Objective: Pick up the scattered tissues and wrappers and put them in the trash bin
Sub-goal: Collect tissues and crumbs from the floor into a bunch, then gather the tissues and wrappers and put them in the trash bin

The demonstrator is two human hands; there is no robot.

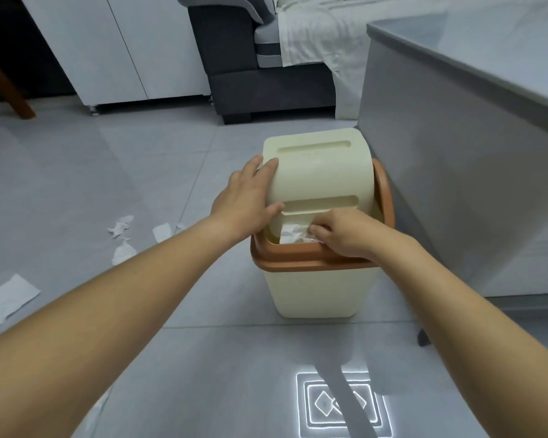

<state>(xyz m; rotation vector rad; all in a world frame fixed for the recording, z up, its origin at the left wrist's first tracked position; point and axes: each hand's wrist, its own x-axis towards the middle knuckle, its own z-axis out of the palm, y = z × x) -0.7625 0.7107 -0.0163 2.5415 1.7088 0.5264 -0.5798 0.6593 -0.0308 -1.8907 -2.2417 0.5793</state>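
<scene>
A cream trash bin (314,292) with an orange rim stands on the grey floor beside a grey cabinet. My left hand (247,200) grips the left side of its cream swing lid (320,172) and holds it tilted, so a gap shows at the near edge. My right hand (342,235) pinches a crumpled white tissue (293,237) in that gap, just inside the rim. Several more white tissues lie on the floor to the left: a crumpled one (121,227), a small flat piece (162,232), another crumpled one (123,252) and a large flat one (5,300).
The grey cabinet (456,184) rises directly right of the bin. A dark sofa (266,80) with a pale cloth draped over it stands behind, white cupboards (114,49) to its left. A wooden leg (13,90) is at far left. A bright light reflection (342,403) lies on the near floor.
</scene>
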